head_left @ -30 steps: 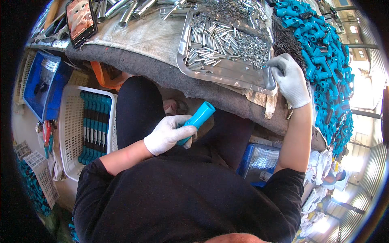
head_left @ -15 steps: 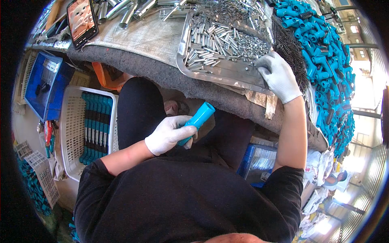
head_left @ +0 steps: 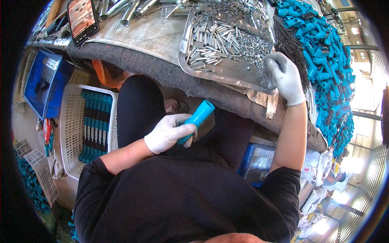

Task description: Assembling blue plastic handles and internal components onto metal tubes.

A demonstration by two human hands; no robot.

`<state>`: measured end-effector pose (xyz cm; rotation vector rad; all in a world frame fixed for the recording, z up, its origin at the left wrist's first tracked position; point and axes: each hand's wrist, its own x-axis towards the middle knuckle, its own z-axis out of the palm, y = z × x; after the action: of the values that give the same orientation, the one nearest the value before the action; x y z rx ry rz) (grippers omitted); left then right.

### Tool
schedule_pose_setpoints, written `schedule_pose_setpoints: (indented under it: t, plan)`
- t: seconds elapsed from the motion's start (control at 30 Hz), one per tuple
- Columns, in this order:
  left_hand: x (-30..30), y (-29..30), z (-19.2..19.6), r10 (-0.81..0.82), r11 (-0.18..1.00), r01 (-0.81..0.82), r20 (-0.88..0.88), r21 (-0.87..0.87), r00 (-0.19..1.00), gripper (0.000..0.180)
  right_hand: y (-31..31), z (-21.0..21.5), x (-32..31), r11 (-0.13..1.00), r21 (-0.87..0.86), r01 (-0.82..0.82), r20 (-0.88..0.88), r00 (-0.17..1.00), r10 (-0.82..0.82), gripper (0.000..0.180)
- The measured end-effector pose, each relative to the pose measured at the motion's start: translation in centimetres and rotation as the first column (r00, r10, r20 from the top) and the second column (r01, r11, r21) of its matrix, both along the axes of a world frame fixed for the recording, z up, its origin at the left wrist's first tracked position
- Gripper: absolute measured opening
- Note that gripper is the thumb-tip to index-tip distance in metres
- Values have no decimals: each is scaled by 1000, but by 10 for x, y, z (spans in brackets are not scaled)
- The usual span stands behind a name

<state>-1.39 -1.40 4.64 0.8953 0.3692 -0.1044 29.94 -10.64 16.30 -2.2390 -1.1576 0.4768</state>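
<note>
My left hand, in a white glove, is closed round a teal plastic tube-shaped handle above my lap. The handle's open round end tilts up and to the right. At the right end of a shallow metal tray, my gloved right hand has its fingers curled together beside the small metal bits. Whatever is between those fingertips is hidden. Short metal pins lie heaped in the same tray, left of the small bits.
Dark springs and a large pile of teal handles lie right of the tray. A phone and metal tubes are at the back left. A white basket of teal-and-black pieces and a blue crate stand left.
My right hand has shifted slightly right at the tray's end, its fingers drawn in more. My left hand keeps its hold on the teal handle, almost unmoved.
</note>
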Motion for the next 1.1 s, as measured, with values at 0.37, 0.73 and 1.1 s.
schedule_pose_setpoints:
  t: [0.37, 0.73, 1.1]
  plan:
    - [-2, 3, 4, 16, 999, -18, 31, 51, 999, 35, 11, 18, -23, 992, 88, 85, -108, 991, -76, 22]
    - [-23, 2, -3, 174, 982, -164, 120, -90, 977, 27, 158, 51, -144, 733, -64, -677, 224, 706, 672, 15]
    - [-46, 33, -9, 333, 942, -326, 110, -79, 936, 40, 285, 86, -184, 638, 597, -487, 200, 860, 470, 27]
